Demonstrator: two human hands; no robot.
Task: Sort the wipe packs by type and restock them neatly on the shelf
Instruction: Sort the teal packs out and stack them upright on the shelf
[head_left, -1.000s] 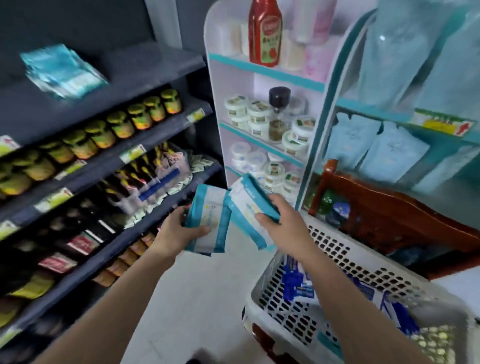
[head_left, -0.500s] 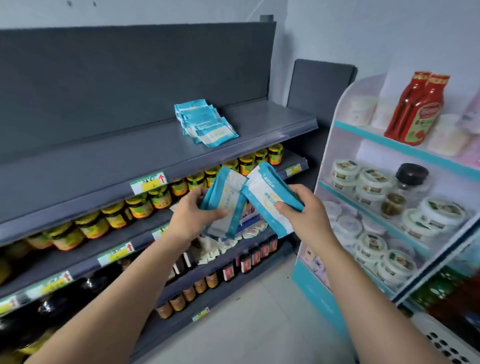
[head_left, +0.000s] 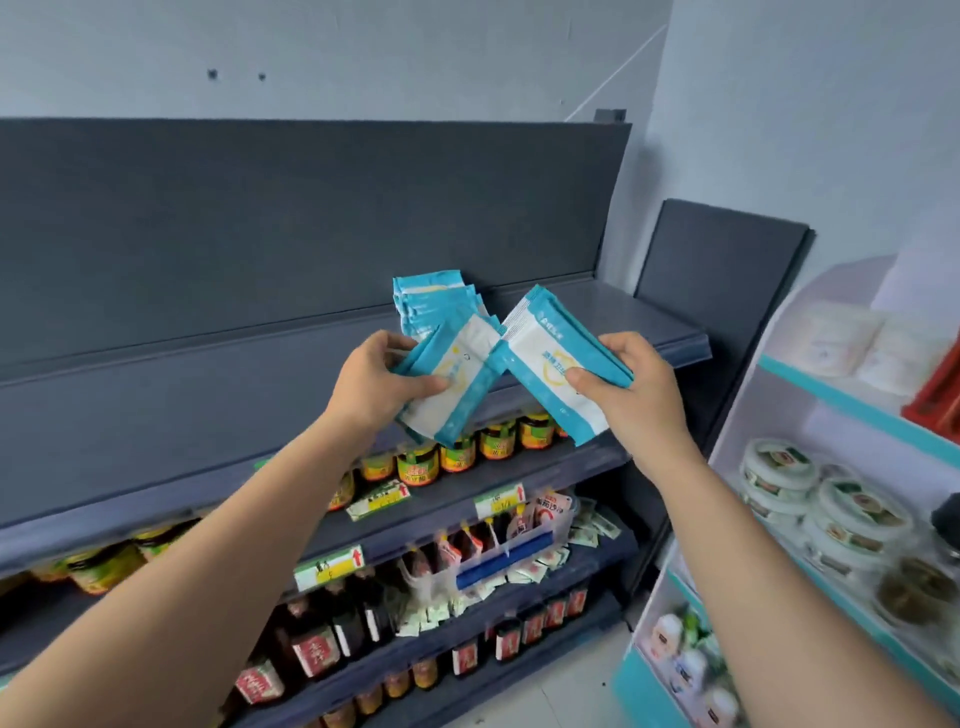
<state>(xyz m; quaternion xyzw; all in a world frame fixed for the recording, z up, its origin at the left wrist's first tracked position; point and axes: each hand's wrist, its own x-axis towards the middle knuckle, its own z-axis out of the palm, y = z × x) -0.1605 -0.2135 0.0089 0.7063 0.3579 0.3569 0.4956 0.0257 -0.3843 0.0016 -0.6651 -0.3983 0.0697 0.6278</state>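
Observation:
My left hand (head_left: 376, 384) grips a teal-and-white wipe pack (head_left: 457, 379), tilted with its top to the right. My right hand (head_left: 626, 387) grips a second teal-and-white wipe pack (head_left: 545, 364), tilted the other way, and their inner ends overlap. Both packs are raised in front of the grey top shelf (head_left: 234, 395). A stack of the same teal wipe packs (head_left: 434, 299) lies on that shelf just behind the held ones, partly hidden by them.
Below the top shelf run rows of yellow-lidded jars (head_left: 460, 452), then sauce bottles (head_left: 311, 639) and small sachets (head_left: 519, 566). A white and teal display rack (head_left: 831, 395) with round tubs (head_left: 826, 499) stands to the right. Grey floor shows at the bottom.
Both hands have risen with their packs from beside the white basket to the level of the top shelf, near the stack there. The basket has dropped out of view.

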